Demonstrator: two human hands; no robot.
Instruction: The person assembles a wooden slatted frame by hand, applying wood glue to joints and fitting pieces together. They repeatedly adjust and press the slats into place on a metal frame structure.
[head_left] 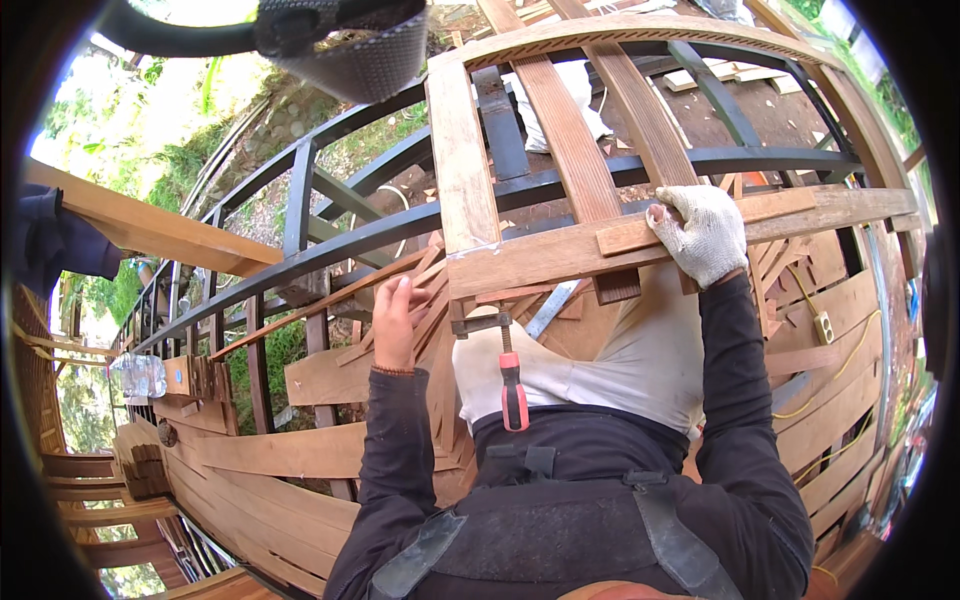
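My right hand [706, 238], in a pale work glove, grips a short wooden strip [775, 208]. That strip lies along the near board [545, 255] of a slatted wooden frame, and the thumb and curled fingers bear on it. My left hand [396, 318] is bare and raised left of the frame's near corner, with its fingers partly stretched and nothing visible in them. Between my arms, a bar clamp [514, 385] with a red and black handle hangs from that corner. Several long slats [570, 140] run away from the near board.
A dark metal framework [400, 230] passes beneath the wooden frame. Wood offcuts and loose strips [430, 310] lie below. A yellow cord with a socket [824, 327] runs over planks at right. A wooden beam [160, 220], dark cloth [60, 235] and plastic bottles [140, 376] are at left.
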